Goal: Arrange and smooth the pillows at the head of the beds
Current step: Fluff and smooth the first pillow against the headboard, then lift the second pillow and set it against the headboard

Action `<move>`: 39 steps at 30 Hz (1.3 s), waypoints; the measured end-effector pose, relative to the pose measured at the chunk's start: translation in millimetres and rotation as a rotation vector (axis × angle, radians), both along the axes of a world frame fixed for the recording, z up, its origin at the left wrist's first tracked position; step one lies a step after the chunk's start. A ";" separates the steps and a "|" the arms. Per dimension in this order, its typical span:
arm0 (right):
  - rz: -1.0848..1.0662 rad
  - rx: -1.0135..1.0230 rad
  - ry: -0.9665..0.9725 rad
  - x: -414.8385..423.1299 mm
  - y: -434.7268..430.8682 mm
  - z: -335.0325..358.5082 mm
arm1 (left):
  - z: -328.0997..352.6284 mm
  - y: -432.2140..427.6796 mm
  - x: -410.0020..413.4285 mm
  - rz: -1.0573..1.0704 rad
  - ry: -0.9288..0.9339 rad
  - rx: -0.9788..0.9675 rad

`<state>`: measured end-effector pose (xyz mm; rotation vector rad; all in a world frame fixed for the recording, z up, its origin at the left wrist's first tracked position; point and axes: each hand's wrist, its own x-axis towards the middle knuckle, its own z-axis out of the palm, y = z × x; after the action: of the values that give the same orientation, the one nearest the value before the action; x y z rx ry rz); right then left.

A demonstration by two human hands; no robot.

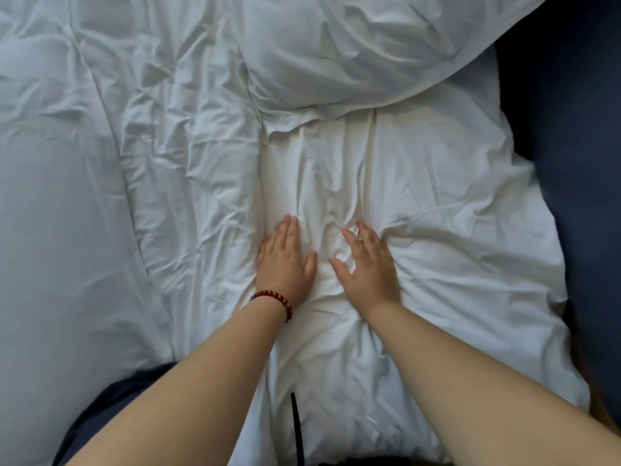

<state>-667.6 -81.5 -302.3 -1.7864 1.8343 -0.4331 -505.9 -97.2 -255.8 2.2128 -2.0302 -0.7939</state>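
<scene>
Both hands lay flat, fingers straight, pressing a white pillow (420, 203) at frame centre: left hand (285, 260) beside right hand (368, 267), slightly apart, gripping nothing.

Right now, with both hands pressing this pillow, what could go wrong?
1. Creases fan out from the left hand and right hand on the pillow; pressing straight down may set them deeper rather than smooth them.
2. The upper pillow overlaps the pillow's far edge; a forward push could shove it askew.
3. The bracelet rides close to the cloth and might snag.
</scene>
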 end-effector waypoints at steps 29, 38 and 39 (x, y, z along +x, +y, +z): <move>-0.537 0.339 0.004 263.5 92.5 107.1 | 128.4 152.1 293.0 -0.332 0.066 -0.186; -0.247 0.353 -0.157 375.7 99.4 141.0 | 132.6 164.1 439.3 0.236 -0.019 -0.186; -0.241 0.379 -0.178 373.6 98.5 142.7 | 130.7 167.0 448.7 0.306 0.000 -0.172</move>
<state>-294.0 17.0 -159.6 -1.2428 1.8650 -0.2967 -57.2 69.8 -125.1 2.3394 -1.6302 -0.5643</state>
